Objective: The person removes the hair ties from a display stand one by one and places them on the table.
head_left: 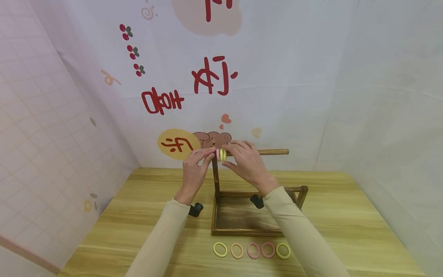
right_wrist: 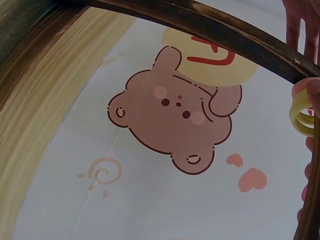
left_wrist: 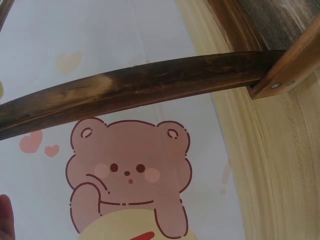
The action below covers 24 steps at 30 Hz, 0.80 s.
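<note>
A wooden stand has an upright post (head_left: pixel 216 177) and a horizontal rod (head_left: pixel 275 152) at its top. A pink ring (head_left: pixel 218 155) and two yellow rings (head_left: pixel 223 155) sit side by side around the rod near the post. My left hand (head_left: pixel 195 169) has its thumb and fingertips together at the pink ring's left side. From the right, my right hand (head_left: pixel 247 161) holds the yellow rings between fingers above and thumb below. Yellow rings (right_wrist: pixel 301 116) also show at the right wrist view's edge. The left wrist view shows only a fingertip (left_wrist: pixel 6 217).
On the wooden table (head_left: pixel 155 223), the stand's tray base (head_left: pixel 242 232) has a raised end bar (head_left: pixel 302 194) at right. In front lie several loose rings in a row, including a yellow ring (head_left: pixel 220 249) and a pink ring (head_left: pixel 253 250). A printed cloth (head_left: pixel 287 96) hangs behind.
</note>
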Each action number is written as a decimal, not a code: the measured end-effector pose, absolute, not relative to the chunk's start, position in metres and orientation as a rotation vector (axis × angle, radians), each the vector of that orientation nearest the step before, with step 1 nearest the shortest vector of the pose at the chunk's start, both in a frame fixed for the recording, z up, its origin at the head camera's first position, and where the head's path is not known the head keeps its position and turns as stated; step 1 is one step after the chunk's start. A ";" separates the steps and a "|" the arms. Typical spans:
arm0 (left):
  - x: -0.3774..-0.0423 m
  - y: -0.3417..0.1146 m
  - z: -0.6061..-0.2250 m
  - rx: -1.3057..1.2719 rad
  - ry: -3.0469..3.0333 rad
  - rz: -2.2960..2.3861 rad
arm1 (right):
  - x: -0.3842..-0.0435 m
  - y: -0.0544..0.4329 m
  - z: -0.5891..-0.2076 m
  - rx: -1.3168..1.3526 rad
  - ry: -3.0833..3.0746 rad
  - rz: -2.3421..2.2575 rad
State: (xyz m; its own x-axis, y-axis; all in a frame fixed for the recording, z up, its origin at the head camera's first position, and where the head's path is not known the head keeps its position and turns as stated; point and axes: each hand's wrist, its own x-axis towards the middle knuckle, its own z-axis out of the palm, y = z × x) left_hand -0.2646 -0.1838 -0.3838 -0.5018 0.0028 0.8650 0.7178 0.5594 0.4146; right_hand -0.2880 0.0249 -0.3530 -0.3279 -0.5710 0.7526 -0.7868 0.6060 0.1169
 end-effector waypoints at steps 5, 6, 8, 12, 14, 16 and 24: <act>-0.264 -0.183 -0.382 -0.581 -1.908 -1.014 | -0.288 0.025 -0.352 1.055 -2.064 0.335; -0.264 -0.183 -0.382 -0.581 -1.908 -1.013 | -0.288 0.025 -0.352 1.054 -2.064 0.333; -0.264 -0.183 -0.382 -0.584 -1.905 -1.010 | -0.288 0.025 -0.352 1.053 -2.057 0.333; -0.264 -0.183 -0.381 -0.584 -1.899 -1.005 | -0.289 0.026 -0.351 1.064 -2.016 0.350; -0.264 -0.183 -0.382 -0.580 -1.901 -1.004 | -0.289 0.027 -0.351 1.069 -1.999 0.359; -0.264 -0.183 -0.382 -0.578 -1.907 -1.007 | -0.289 0.028 -0.351 1.070 -1.993 0.363; -0.263 -0.182 -0.382 -0.583 -1.909 -1.015 | -0.287 0.031 -0.349 1.064 -1.987 0.368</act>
State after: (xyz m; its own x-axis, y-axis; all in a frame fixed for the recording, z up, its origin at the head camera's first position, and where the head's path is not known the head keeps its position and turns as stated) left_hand -0.2634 -0.1823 -0.3817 -0.5098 0.0040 0.8603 0.7153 0.5576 0.4213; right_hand -0.2870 0.0308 -0.3493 -0.2951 -0.5490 0.7820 -0.7924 0.5980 0.1208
